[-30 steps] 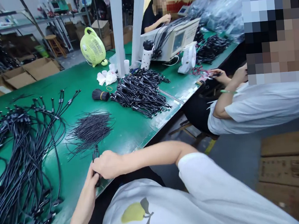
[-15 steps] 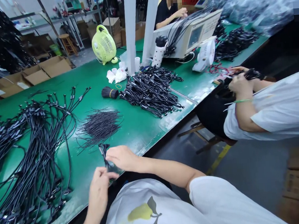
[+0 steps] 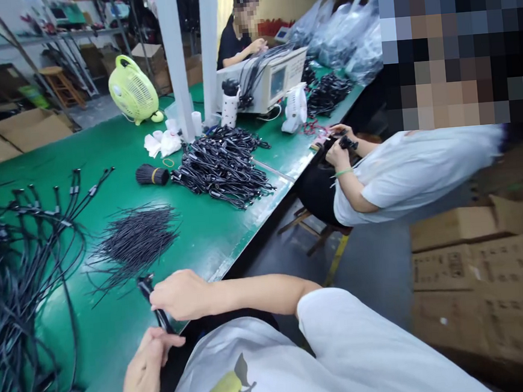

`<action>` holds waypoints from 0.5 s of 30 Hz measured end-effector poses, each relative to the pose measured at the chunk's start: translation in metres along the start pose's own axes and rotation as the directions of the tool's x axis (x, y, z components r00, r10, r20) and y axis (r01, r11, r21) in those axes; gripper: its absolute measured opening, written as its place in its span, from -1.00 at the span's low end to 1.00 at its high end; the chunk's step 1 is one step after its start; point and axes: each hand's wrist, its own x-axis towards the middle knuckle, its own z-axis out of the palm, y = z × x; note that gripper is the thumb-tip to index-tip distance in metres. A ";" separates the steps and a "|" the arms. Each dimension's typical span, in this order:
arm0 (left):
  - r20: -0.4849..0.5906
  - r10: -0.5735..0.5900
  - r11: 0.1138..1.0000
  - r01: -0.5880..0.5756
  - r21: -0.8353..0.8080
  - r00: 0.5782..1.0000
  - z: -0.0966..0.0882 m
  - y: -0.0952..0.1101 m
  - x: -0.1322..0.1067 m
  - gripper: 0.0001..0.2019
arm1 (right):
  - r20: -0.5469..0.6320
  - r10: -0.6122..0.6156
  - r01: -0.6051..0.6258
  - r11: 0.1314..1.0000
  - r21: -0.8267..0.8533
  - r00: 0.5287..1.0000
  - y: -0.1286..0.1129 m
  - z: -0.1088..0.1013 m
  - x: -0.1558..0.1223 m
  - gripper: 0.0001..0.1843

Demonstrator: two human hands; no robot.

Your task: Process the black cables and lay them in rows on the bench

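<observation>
A folded black cable [image 3: 162,318] spans the gap between my two hands at the bench's front edge. My right hand [image 3: 181,295] is closed round its upper part, and a connector end sticks out beyond the fingers. Lower down, my left hand [image 3: 146,362] grips the other end, thumb and fingers pressed together. Just beyond lies a loose heap of thin black ties [image 3: 136,239]. On the left spreads a large pile of long black cables [image 3: 15,288] with connectors. Farther back sits a heap of bundled cables [image 3: 223,169].
The green bench [image 3: 211,242] holds a tie bundle [image 3: 152,175], a lime-green fan [image 3: 133,90], a white fan [image 3: 295,109] and a boxy instrument [image 3: 264,81]. A co-worker [image 3: 369,181] sits on my right, another person [image 3: 240,40] behind the instrument. Cardboard boxes [image 3: 480,275] stand at the right.
The view has swung to the right, so the bench things appear farther left. Both my hands still hold the cable, and more of it shows between them.
</observation>
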 end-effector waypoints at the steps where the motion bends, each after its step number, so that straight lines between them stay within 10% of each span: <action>1: -0.001 -0.019 0.999 0.019 -0.039 1.000 0.004 -0.004 0.001 -0.44 | -0.026 -0.026 0.025 0.999 -0.025 0.999 -0.001 0.000 0.001 -0.73; 6: -0.121 -0.165 0.957 0.130 -0.258 0.979 0.003 0.000 0.001 -0.48 | -0.007 -0.248 0.248 0.965 0.086 0.969 -0.020 0.000 -0.004 -0.76; 9: -0.132 -0.099 0.972 0.068 -0.227 0.986 0.005 0.012 -0.008 -0.44 | 0.088 -0.074 0.015 0.842 0.539 0.993 -0.022 -0.001 -0.010 -0.81; 12: -0.086 0.105 0.983 -0.116 -0.142 0.991 0.016 0.017 -0.020 -0.43 | 0.345 0.073 -0.352 0.273 0.895 0.936 -0.022 0.003 -0.016 -0.87; 15: 0.054 0.190 0.982 -0.189 -0.012 0.980 0.023 0.017 -0.023 -0.50 | 0.567 0.035 -0.538 -0.270 0.798 0.823 -0.024 0.014 -0.020 -0.73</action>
